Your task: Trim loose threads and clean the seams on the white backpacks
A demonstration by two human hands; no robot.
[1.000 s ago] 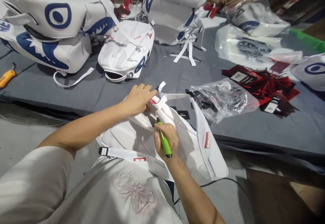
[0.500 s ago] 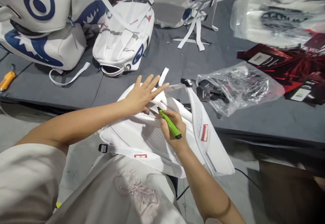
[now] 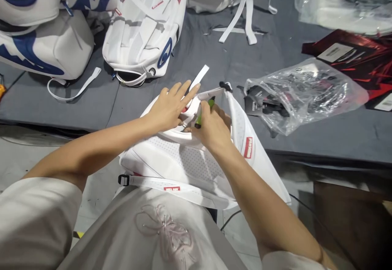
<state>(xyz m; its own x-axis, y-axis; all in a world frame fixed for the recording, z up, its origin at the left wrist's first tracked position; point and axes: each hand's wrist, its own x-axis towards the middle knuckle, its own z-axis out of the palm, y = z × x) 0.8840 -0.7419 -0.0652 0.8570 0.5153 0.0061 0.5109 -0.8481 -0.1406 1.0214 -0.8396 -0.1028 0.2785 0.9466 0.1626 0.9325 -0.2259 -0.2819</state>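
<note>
- White backpack [image 3: 183,164] lies on the person's lap, back panel up, its top under both hands.
- Left hand [image 3: 170,108] presses flat on the strap base, fingers straight and slightly spread.
- Right hand [image 3: 212,129], just beside those fingertips, pinches a green tool [image 3: 204,112], tip at the strap seam.
- Likely step: trimming or marking at the seam; next calls for a steady, small stroke.

One head-worn camera looks forward and steeply down. It sits close above the hands [image 3: 190,114], facing the grey table [image 3: 214,65] beyond.
</note>
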